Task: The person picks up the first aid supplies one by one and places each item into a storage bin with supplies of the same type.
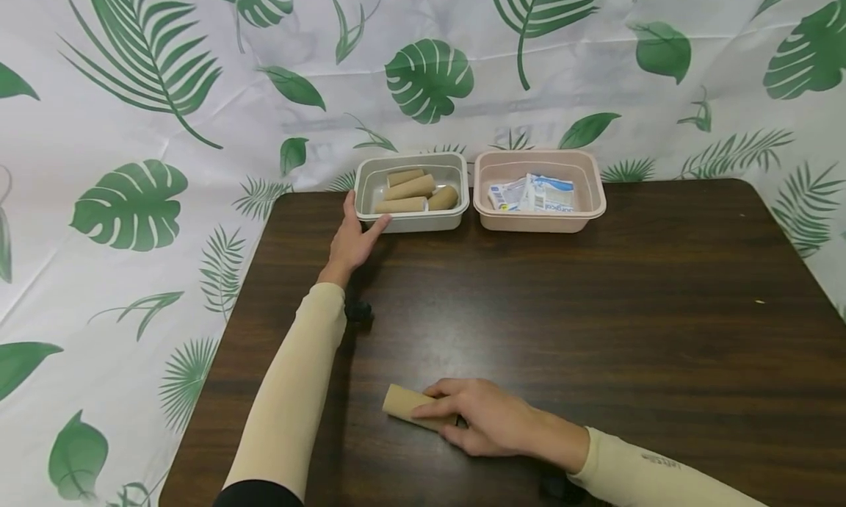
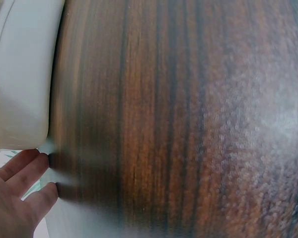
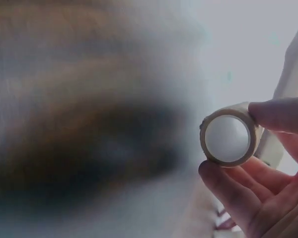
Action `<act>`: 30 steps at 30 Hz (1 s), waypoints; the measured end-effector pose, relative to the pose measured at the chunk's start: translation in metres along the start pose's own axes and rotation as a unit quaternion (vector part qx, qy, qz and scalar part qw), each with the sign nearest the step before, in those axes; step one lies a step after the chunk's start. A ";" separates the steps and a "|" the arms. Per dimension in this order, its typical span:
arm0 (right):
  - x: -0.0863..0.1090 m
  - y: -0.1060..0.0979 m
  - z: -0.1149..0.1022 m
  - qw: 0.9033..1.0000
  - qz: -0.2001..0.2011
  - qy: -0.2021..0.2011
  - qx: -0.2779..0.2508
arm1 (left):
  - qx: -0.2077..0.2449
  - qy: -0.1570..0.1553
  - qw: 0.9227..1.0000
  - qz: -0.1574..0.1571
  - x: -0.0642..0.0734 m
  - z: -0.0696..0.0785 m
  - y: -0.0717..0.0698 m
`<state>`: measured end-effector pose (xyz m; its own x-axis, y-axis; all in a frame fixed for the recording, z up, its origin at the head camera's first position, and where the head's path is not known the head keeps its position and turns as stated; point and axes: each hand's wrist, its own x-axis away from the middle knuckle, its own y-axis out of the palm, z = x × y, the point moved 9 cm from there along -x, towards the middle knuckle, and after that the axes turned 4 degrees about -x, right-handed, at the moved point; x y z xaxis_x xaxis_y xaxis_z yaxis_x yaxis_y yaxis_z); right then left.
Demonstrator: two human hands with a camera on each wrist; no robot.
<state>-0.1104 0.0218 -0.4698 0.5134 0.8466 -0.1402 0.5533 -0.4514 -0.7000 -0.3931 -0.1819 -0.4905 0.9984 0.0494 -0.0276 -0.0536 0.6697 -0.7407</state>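
At the left end of a grey plastic bin (image 1: 418, 223), my left hand (image 1: 350, 244) touches the near corner, thumb along the front and fingers along the side. Those extended fingers (image 2: 30, 176) meet the bin's end in the left wrist view. Several tan cardboard tubes (image 1: 413, 187) lie inside the bin. Nearer on the table, my right hand (image 1: 492, 419) grips another cardboard tube (image 1: 400, 403) by its right part, which the fingers partly hide. In the right wrist view, thumb and fingers pinch the tube (image 3: 204, 141), its round end facing the camera.
A pink bin (image 1: 538, 223) holding white-and-blue packets (image 1: 548, 192) stands right of the grey bin. Both sit at the far edge of the dark wood table (image 1: 634, 323), against a leaf-print cloth (image 1: 264, 132). A tiny pale scrap (image 1: 759, 302) lies at the right.
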 end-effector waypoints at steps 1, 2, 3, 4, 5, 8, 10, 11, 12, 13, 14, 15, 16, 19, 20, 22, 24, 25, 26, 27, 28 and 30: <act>0.000 -0.005 0.003 1.000 0.008 0.006 -0.005 | 0.001 0.000 1.000 0.001 0.000 0.000 0.000; 0.000 -0.011 0.006 1.000 0.016 0.012 -0.011 | 0.001 -0.001 1.000 0.003 0.000 0.000 -0.001; 0.000 -0.017 0.009 0.999 0.024 0.018 -0.017 | 0.001 -0.001 1.000 0.005 0.000 -0.001 -0.001; -0.001 -0.023 0.012 0.999 0.031 0.027 -0.025 | 0.001 -0.001 1.000 0.005 0.000 -0.001 -0.001; -0.002 -0.030 0.016 0.998 0.040 0.036 -0.031 | 0.001 -0.001 1.000 0.004 0.000 -0.001 -0.001; -0.003 -0.051 0.027 0.995 0.067 0.061 -0.045 | -0.001 -0.003 1.000 0.002 0.000 -0.002 0.000; -0.005 -0.067 0.034 0.991 0.087 0.079 -0.061 | -0.001 -0.004 1.000 0.000 0.001 -0.002 0.001; -0.006 -0.075 0.038 0.989 0.097 0.088 -0.069 | -0.001 -0.004 1.000 0.000 0.001 -0.002 0.001; -0.007 -0.083 0.043 0.986 0.108 0.098 -0.080 | 0.000 -0.003 1.000 0.000 0.001 -0.002 0.000; -0.009 -0.090 0.047 0.983 0.119 0.106 -0.091 | 0.000 -0.003 1.000 0.001 0.001 -0.002 0.000; -0.010 -0.098 0.052 0.979 0.133 0.115 -0.102 | 0.000 -0.003 1.000 0.000 0.001 -0.001 0.000; -0.011 -0.105 0.057 0.975 0.146 0.123 -0.114 | 0.001 -0.003 1.000 0.000 0.001 -0.001 0.000; -0.012 -0.113 0.062 0.970 0.160 0.132 -0.125 | 0.001 -0.002 1.000 0.000 0.001 0.000 0.000; -0.015 -0.132 0.078 0.956 0.204 0.153 -0.145 | 0.000 -0.002 1.000 -0.001 0.001 0.001 0.000; -0.016 -0.138 0.082 0.952 0.217 0.157 -0.149 | 0.000 -0.001 1.000 -0.001 0.000 0.001 0.001; -0.018 -0.149 0.090 0.945 0.239 0.164 -0.153 | 0.001 0.001 1.000 -0.001 0.000 0.001 0.001; -0.021 -0.158 0.097 0.939 0.254 0.167 -0.162 | 0.002 0.002 1.000 0.000 0.000 0.001 0.001; -0.023 -0.162 0.100 0.936 0.261 0.171 -0.165 | 0.002 0.002 1.000 0.000 0.000 0.001 0.001; -0.026 -0.166 0.104 0.933 0.267 0.170 -0.170 | 0.002 0.001 1.000 -0.001 0.000 0.001 0.001; -0.029 -0.170 0.107 0.929 0.272 0.170 -0.184 | 0.002 0.001 1.000 0.000 0.001 0.001 0.001; -0.032 -0.174 0.111 0.925 0.278 0.170 -0.197 | 0.002 0.000 1.000 0.000 0.000 0.001 0.000; -0.040 -0.182 0.118 0.914 0.293 0.171 -0.220 | 0.003 0.001 1.000 0.001 0.000 0.001 0.000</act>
<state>-0.3089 0.1032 -0.4193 0.9402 0.3185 -0.1209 0.2887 -0.9333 -0.2136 -0.3932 -0.1809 -0.4894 0.9983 0.0489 -0.0305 -0.0556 0.6735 -0.7371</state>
